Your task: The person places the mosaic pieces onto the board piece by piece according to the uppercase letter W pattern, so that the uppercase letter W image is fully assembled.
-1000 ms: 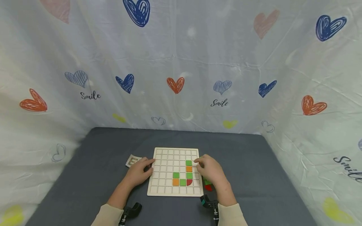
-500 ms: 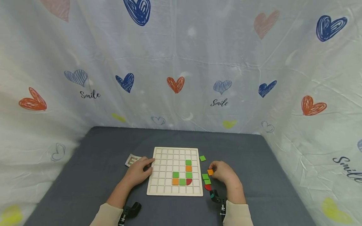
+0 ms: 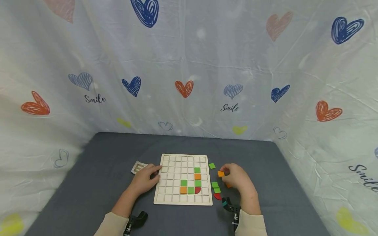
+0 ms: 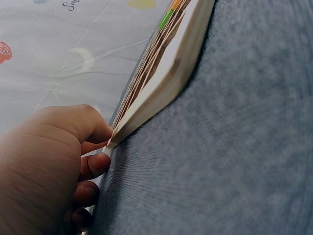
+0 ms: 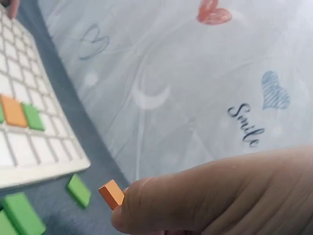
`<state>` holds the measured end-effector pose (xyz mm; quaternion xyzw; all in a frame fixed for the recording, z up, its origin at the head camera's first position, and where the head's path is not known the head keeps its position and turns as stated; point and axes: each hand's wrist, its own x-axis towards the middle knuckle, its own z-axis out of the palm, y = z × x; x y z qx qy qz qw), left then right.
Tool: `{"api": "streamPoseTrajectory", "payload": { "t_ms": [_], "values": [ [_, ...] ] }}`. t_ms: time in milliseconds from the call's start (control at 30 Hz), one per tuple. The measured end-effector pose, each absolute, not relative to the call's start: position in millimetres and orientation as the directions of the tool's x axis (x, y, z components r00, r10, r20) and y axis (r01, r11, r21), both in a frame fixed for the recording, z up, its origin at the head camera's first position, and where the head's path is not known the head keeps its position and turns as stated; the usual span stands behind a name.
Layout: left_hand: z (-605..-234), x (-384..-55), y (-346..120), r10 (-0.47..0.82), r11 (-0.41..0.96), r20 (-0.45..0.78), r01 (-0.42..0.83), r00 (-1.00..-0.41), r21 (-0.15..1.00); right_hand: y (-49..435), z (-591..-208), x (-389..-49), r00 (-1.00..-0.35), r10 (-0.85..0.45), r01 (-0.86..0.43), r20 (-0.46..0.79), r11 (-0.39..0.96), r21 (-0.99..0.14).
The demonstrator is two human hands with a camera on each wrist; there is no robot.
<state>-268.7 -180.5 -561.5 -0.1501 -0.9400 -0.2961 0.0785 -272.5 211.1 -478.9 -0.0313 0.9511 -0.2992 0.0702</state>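
A pale wooden grid board [image 3: 168, 179] lies on the dark table, holding several green and orange square tiles and a red quarter-round piece [image 3: 198, 190]. At its left edge, my left hand [image 3: 143, 180] grips the rim with thumb and forefinger; the left wrist view shows those fingertips on the board edge [image 4: 161, 93]. Right of the board, my right hand [image 3: 237, 177] pinches an orange square tile [image 5: 112, 194] between thumb and finger. Another orange tile [image 3: 228, 185] is partly hidden under that hand.
Loose green tiles [image 3: 215, 185] and a red piece [image 3: 217, 196] lie beside the board's right edge, with one green tile [image 3: 212, 166] farther back. A small patterned card [image 3: 138, 167] sits behind my left hand. A printed curtain [image 3: 183, 114] surrounds the table.
My right hand has left the board's right edge and moved right to the loose tiles, then slightly back with an orange tile in its fingers. My left hand stays on the board.
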Motion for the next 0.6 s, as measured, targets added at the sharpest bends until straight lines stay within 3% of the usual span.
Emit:
{"api": "streamPoseTrajectory", "payload": {
  "t_ms": [300, 600],
  "values": [
    [-560, -268, -182, 0.223, 0.779, 0.232, 0.316, -0.947, 0.542, 175, -445, -268, -0.989, -0.149, -0.103, -0.022, 0.772, -0.628],
    [-561, -268, -178, 0.220, 0.771, 0.230, 0.313, -0.948, 0.555, 128, -456, -263, -0.946, -0.315, -0.295, 0.073, 0.751, -0.590]
  ]
}}
